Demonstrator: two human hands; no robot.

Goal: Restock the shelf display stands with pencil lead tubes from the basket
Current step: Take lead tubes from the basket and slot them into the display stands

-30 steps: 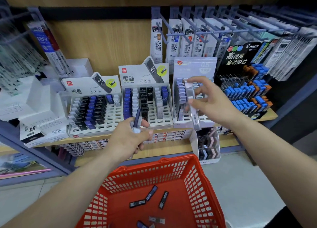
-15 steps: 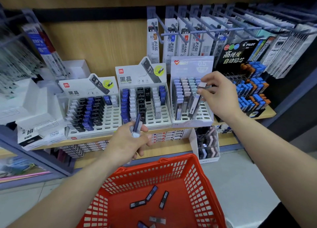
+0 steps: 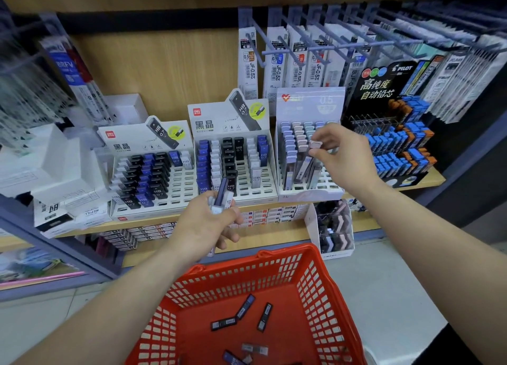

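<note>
On the wooden shelf (image 3: 422, 182) stand three slotted display stands, red basket (image 3: 310, 288) below with loose lead tubes (image 3: 223, 324) on its floor; right hand (image 3: 343, 156) pinches a pale tube (image 3: 308, 163) over the rightmost stand (image 3: 310, 193), left hand (image 3: 207, 223) grips several tubes (image 3: 220, 196) before the middle stand (image 3: 258, 192).

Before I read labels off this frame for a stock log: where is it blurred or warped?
Head view: the left hanging packs smear badly; wide-angle bends the shelf edge; the middle stand reads sharply; the pale stand's header is washed out.
</note>
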